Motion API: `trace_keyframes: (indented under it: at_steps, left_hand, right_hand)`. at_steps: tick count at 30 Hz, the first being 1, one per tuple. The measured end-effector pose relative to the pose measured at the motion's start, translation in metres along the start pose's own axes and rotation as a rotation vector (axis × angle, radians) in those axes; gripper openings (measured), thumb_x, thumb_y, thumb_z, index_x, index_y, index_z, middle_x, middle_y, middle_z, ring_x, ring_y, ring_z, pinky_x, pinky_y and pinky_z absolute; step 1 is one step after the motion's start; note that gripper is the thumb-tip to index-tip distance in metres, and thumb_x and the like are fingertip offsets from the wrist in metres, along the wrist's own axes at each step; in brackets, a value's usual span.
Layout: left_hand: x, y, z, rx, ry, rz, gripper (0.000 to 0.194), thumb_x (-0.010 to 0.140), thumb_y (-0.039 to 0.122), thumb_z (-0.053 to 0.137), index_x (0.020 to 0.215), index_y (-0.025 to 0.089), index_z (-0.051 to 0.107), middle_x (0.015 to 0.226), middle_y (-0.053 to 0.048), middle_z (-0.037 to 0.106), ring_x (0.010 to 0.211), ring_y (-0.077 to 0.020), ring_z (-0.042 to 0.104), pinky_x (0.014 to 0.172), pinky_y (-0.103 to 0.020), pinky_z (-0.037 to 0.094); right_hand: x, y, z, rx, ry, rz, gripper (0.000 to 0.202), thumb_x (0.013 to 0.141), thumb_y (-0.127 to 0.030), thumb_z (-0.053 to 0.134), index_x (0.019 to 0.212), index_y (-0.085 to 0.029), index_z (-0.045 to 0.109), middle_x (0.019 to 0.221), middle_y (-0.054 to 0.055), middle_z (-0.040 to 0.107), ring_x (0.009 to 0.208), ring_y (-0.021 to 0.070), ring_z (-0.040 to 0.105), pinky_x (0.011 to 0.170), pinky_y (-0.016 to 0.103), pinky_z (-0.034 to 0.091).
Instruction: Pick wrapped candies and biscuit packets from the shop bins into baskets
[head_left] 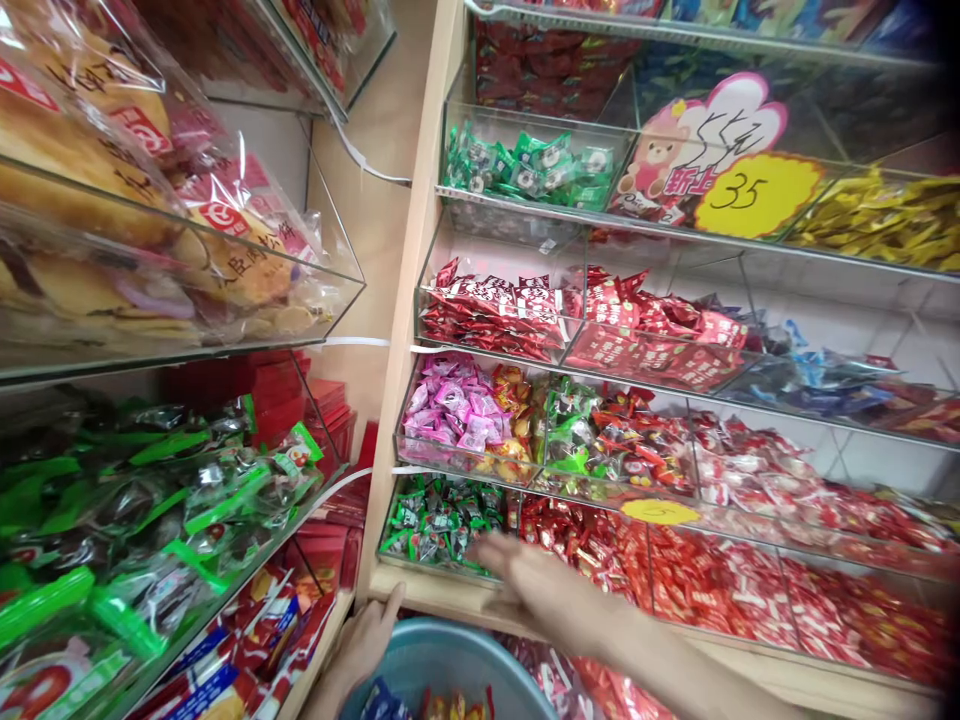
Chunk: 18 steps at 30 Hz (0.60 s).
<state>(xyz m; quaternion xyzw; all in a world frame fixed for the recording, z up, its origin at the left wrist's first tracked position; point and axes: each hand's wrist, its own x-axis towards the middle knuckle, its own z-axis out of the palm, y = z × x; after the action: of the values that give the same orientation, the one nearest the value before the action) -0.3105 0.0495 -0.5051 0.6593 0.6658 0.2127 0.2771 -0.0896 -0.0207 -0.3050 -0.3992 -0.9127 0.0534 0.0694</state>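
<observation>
A blue basin [465,640] is at the bottom centre, with several wrapped candies [457,703] in blue, red and yellow inside it. My left hand [366,640] is closed at the basin's left rim, one finger pointing up along the edge; its other fingers are partly hidden. Blurred by motion, my right hand [529,580] reaches in from the right above the basin. Its fingers are stretched out at the front edge of a clear bin of green-wrapped candies [442,515], and no item shows in them.
Tiered clear bins of red candies [712,580], pink candies [457,410] and red packets [495,310] fill the shelves ahead. A yellow price tag [757,195] hangs above. Bins with green-edged packs [187,490] and bagged pastries [232,235] jut out at left, beside a wooden upright [409,250].
</observation>
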Motion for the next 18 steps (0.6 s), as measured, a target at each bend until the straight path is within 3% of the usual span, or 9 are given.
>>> trace_keyframes:
  at_steps: [3, 6, 9, 12, 18]
  left_hand:
    - [0.004, -0.006, 0.006, -0.025, 0.023, -0.009, 0.073, 0.075, 0.066, 0.006, 0.062, 0.019, 0.061, 0.075, -0.012, 0.067, 0.082, -0.0288, 0.061, 0.072, -0.035, 0.040]
    - [0.007, -0.009, 0.009, -0.029, 0.022, -0.003, 0.074, 0.075, 0.065, 0.004, 0.059, 0.020, 0.060, 0.073, -0.011, 0.067, 0.080, -0.0279, 0.061, 0.071, -0.034, 0.040]
    - [0.007, -0.007, 0.008, -0.045, 0.004, -0.002, 0.074, 0.076, 0.064, 0.005, 0.062, 0.020, 0.062, 0.078, -0.012, 0.067, 0.084, -0.0278, 0.060, 0.073, -0.034, 0.039]
    - [0.008, -0.005, 0.006, -0.037, -0.002, -0.001, 0.075, 0.076, 0.064, 0.004, 0.062, 0.019, 0.063, 0.079, -0.013, 0.067, 0.084, -0.0286, 0.060, 0.073, -0.035, 0.039]
    - [0.011, -0.011, 0.011, -0.037, 0.016, -0.006, 0.075, 0.075, 0.066, 0.005, 0.063, 0.019, 0.062, 0.079, -0.013, 0.067, 0.084, -0.0289, 0.060, 0.073, -0.035, 0.040]
  right_hand:
    - [0.027, 0.008, -0.053, -0.170, 0.297, 0.046, 0.023, 0.085, -0.018, 0.038, 0.105, -0.018, 0.048, 0.097, 0.007, 0.054, 0.089, 0.0158, 0.053, 0.076, 0.027, 0.041]
    - [0.054, 0.022, -0.089, -0.405, 0.426, 0.227, 0.019, 0.084, -0.013, 0.036, 0.096, -0.016, 0.050, 0.091, 0.007, 0.054, 0.081, 0.0150, 0.054, 0.069, 0.025, 0.039]
    - [0.072, 0.034, -0.103, -0.644, 0.424, 0.335, 0.016, 0.081, -0.011, 0.040, 0.090, -0.015, 0.052, 0.091, 0.010, 0.055, 0.084, 0.0187, 0.053, 0.066, 0.026, 0.038]
    - [0.080, 0.042, -0.106, -0.794, 0.382, 0.354, 0.016, 0.080, -0.014, 0.043, 0.093, -0.015, 0.053, 0.093, 0.012, 0.058, 0.090, 0.0239, 0.052, 0.069, 0.030, 0.039]
    - [0.084, 0.051, -0.105, -0.807, 0.243, 0.344, 0.019, 0.078, -0.016, 0.048, 0.097, -0.015, 0.053, 0.091, 0.012, 0.062, 0.088, 0.0239, 0.056, 0.070, 0.031, 0.039]
